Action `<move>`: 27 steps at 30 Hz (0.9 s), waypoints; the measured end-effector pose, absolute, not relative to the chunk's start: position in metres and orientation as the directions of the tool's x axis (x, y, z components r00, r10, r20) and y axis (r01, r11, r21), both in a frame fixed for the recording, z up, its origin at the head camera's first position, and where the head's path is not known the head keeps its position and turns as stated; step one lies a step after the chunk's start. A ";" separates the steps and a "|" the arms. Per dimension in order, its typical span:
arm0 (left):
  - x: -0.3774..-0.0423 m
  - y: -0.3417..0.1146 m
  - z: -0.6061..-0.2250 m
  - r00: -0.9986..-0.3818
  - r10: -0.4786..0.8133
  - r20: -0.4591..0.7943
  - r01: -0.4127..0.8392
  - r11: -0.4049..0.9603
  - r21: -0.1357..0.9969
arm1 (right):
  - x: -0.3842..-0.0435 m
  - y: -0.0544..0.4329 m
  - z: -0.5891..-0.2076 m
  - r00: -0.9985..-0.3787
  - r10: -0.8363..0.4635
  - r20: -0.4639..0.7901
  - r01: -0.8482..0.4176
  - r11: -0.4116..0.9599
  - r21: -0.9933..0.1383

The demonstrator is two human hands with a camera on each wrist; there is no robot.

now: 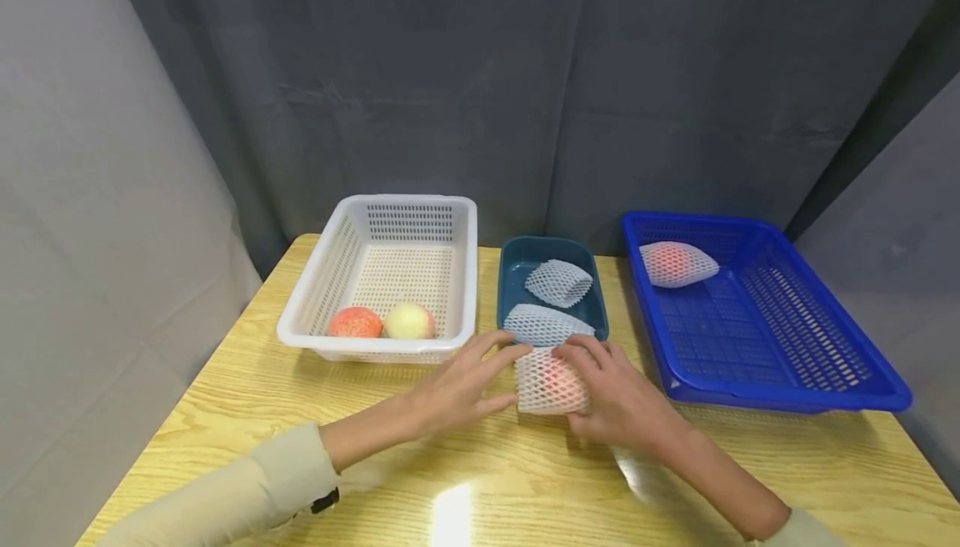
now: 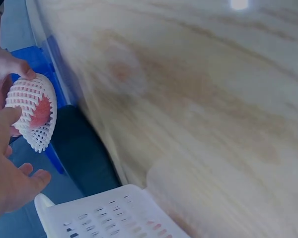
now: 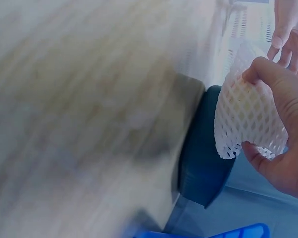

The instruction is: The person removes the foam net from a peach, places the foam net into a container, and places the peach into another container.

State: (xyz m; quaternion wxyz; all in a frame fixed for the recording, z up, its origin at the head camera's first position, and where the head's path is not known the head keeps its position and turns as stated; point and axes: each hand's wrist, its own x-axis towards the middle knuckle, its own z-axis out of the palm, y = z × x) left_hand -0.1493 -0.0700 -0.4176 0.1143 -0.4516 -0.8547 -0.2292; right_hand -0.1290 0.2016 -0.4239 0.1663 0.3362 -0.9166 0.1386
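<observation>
My right hand (image 1: 626, 401) grips a red and pale peach in a white foam net sleeve (image 1: 551, 382), held above the table's middle. In the right wrist view the thumb and fingers curl round the netted peach (image 3: 251, 109). My left hand (image 1: 461, 384) is at the sleeve's left side with its fingers spread. One fingertip seems to touch the net in the left wrist view, where the left hand (image 2: 12, 168) shows loosely extended fingers. Just behind, foam net sleeves (image 1: 558, 283) lie in a dark teal tray (image 1: 512, 268).
At the left, a white basket (image 1: 300, 313) holds a red fruit (image 1: 356, 323) and a pale yellow peach (image 1: 409, 321). A blue basket (image 1: 787, 401) on the right contains a netted peach (image 1: 677, 264). Grey curtains (image 1: 420, 97) hang behind the wooden table (image 1: 390, 497).
</observation>
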 end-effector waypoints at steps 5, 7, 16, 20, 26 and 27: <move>-0.151 -0.069 -0.411 -0.554 0.715 0.427 0.833 0.477 0.282 | -0.130 0.201 -0.415 -0.702 -0.581 0.412 -0.677 0.724 -0.133; -0.152 -0.069 -0.409 -0.552 0.712 0.435 0.834 0.473 0.284 | -0.130 0.201 -0.411 -0.702 -0.579 0.415 -0.678 0.723 -0.137; -0.155 -0.070 -0.396 -0.553 0.690 0.467 0.833 0.475 0.285 | -0.132 0.204 -0.393 -0.707 -0.563 0.429 -0.667 0.732 -0.137; -0.157 -0.071 -0.392 -0.561 0.683 0.469 0.828 0.482 0.288 | -0.134 0.206 -0.387 -0.704 -0.558 0.439 -0.667 0.733 -0.137; -0.159 -0.070 -0.388 -0.562 0.670 0.485 0.826 0.478 0.298 | -0.138 0.206 -0.380 -0.673 -0.557 0.486 -0.683 0.721 -0.120; -0.159 -0.070 -0.388 -0.559 0.666 0.494 0.828 0.477 0.294 | -0.138 0.206 -0.378 -0.666 -0.557 0.496 -0.686 0.719 -0.113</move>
